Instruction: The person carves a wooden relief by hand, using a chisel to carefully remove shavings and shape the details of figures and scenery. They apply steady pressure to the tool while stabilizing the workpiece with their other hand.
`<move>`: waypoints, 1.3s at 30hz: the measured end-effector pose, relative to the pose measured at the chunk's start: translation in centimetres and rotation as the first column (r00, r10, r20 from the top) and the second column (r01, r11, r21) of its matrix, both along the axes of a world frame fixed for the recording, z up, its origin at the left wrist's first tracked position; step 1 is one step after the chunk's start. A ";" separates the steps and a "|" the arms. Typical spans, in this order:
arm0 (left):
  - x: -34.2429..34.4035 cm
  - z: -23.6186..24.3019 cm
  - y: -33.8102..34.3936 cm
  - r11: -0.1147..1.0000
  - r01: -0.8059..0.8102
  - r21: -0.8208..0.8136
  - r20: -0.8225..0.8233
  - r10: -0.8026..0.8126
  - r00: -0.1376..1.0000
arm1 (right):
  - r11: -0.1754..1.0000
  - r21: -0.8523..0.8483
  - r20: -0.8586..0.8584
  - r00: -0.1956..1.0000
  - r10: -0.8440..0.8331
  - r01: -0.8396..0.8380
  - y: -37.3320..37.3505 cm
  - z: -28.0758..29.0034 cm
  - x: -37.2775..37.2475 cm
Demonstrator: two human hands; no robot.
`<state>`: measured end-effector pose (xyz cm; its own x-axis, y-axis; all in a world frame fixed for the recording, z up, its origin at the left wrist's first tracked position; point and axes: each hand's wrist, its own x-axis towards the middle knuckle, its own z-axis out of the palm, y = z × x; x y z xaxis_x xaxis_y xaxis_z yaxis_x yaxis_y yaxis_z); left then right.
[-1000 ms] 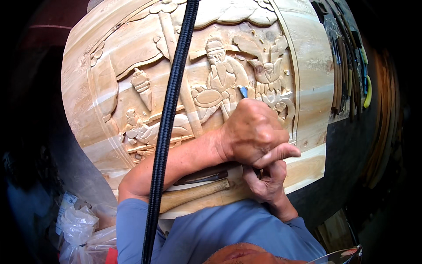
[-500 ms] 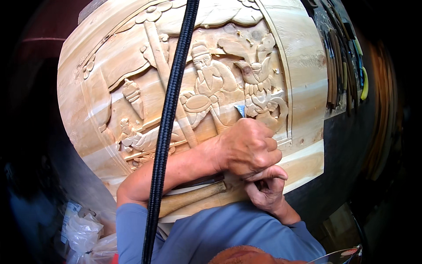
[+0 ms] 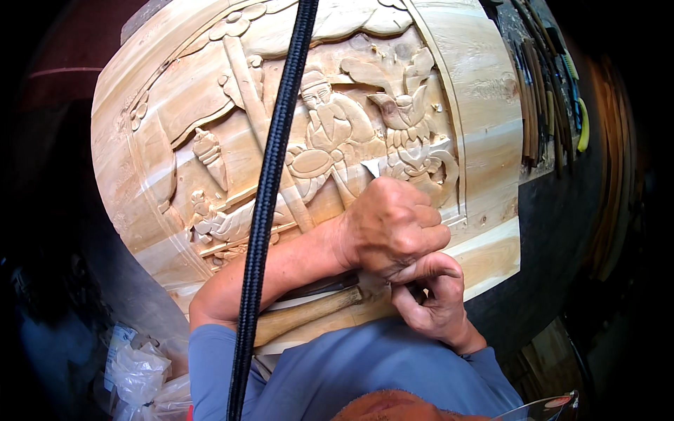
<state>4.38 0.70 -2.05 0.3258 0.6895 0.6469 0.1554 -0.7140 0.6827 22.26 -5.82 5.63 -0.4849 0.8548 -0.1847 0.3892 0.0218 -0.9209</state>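
Observation:
A large pale wooden panel (image 3: pixel 484 175) lies in front of me, carved in relief with a seated robed figure (image 3: pixel 330 126), a vase-like form with leaves (image 3: pixel 407 112) and a slanting post. My left hand (image 3: pixel 397 228) is closed in a fist around a chisel (image 3: pixel 372 167). Only its flat metal blade shows, touching the carving just right of the figure's lower robe; the handle is hidden. Against the underside of that fist, my right hand (image 3: pixel 435 295) pinches with thumb and curled fingers at the chisel's rear end, mostly covered.
A wooden-handled tool (image 3: pixel 309 316) lies under my left forearm at the panel's near edge. Several carving tools (image 3: pixel 540 98) are lined up beyond the panel's right side. A black braided cable (image 3: pixel 270 168) crosses the view. Clear plastic bags (image 3: pixel 140 375) stand at lower left.
The chisel blade has shifted slightly left and up along the carving, and both hands have moved a little with it. The view has shifted slightly.

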 end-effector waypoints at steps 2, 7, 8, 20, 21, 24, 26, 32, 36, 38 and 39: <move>0.1 0.0 0.1 1.000 -0.005 0.000 -0.011 0.005 1.000 | 0.999 0.026 0.035 0.999 0.020 -0.021 0.0 -0.1 0.3; 0.1 -0.1 0.1 1.000 0.004 -0.030 -0.017 -0.004 1.000 | 1.000 0.004 -0.017 1.000 -0.010 0.010 -0.5 -0.8 0.3; 0.1 -0.1 0.1 0.999 0.007 -0.033 -0.023 -0.007 1.000 | 1.000 0.011 -0.031 0.999 -0.013 0.014 -0.7 -1.0 0.3; -0.3 0.4 1.1 0.997 0.034 -0.069 -0.081 -0.040 0.996 | 0.994 0.088 -0.066 0.996 -0.063 0.069 -0.9 -2.4 -0.2; -0.2 0.4 1.2 0.997 0.037 -0.065 -0.074 -0.042 0.996 | 0.994 0.056 -0.092 0.991 -0.093 0.098 -1.0 -2.6 -0.2; -0.2 0.1 1.3 0.998 0.050 -0.040 -0.043 -0.051 0.998 | 0.991 0.010 -0.133 0.983 -0.130 0.132 -1.3 -3.0 -0.2; -0.1 0.0 1.1 0.999 0.051 -0.005 -0.013 -0.052 0.999 | 0.995 0.054 -0.121 0.990 -0.071 0.078 -0.9 -2.7 0.0; -0.3 0.4 0.2 1.000 0.009 -0.016 0.013 -0.009 1.000 | 0.999 0.044 -0.063 0.998 0.031 -0.028 -0.5 -0.8 0.1; -0.1 0.3 0.2 0.999 -0.011 -0.045 0.024 0.012 1.000 | 0.999 0.028 -0.008 1.000 0.020 -0.020 -0.9 -1.0 0.5; -0.1 0.0 0.2 0.998 -0.011 -0.062 0.043 0.013 0.999 | 0.996 0.088 -0.031 0.999 0.009 -0.006 -0.5 -1.1 -0.3; -0.2 0.0 0.2 0.998 -0.004 -0.064 0.038 0.007 0.999 | 0.993 0.117 -0.043 0.999 0.003 0.002 -0.3 -1.1 -0.5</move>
<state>4.21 0.87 -2.06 0.2977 0.7315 0.6134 0.1324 -0.6680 0.7323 21.72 -6.09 4.57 -0.4910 0.8689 -0.0626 0.3491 0.1305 -0.9279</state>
